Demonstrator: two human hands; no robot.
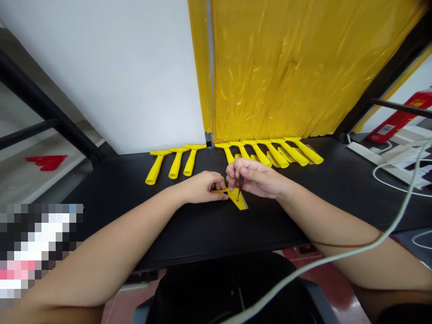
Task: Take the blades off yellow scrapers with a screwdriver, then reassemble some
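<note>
Head view, forward and down

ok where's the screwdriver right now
In the head view, just right of and below centre, the screwdriver is in the right hand, tip down at the yellow scraper held by the left hand.

Workshop, apparently, from where I stand: one black worktop [182, 229]; one black frame [43, 100], with crossbars; matching yellow scraper-like tools [278, 156], laid in rows; one screwdriver [240, 181], in use; reddish tiled floor [118, 306], below.
</note>
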